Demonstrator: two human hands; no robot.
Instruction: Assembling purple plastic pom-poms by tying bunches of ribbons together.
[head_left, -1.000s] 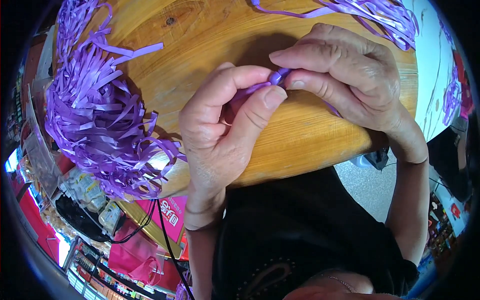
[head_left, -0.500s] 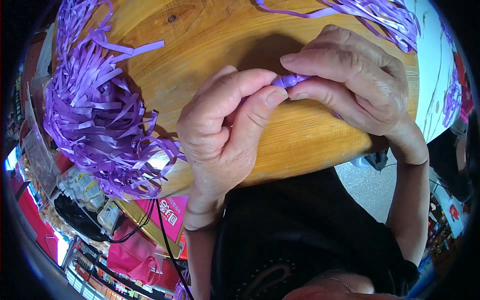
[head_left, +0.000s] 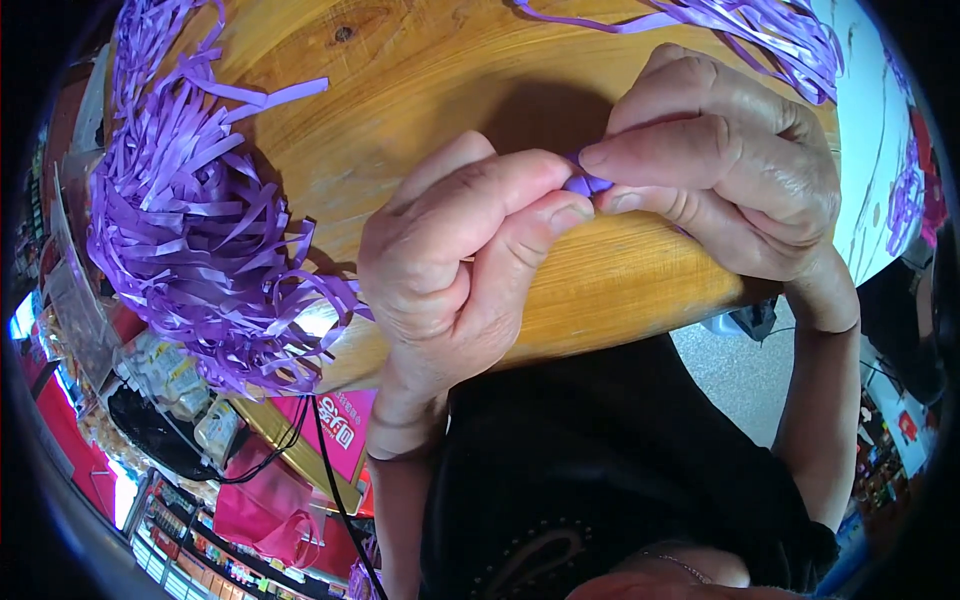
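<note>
Purple ribbon is hanging above the wooden bench, near side; left hand and right hand are pinching it, fingers nearly meeting. Knotting is apparently proceeding; next move is probably calling for firm, opposed tension.

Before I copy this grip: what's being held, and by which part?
The left hand and right hand pinch a purple ribbon at a small bunched section.
</note>
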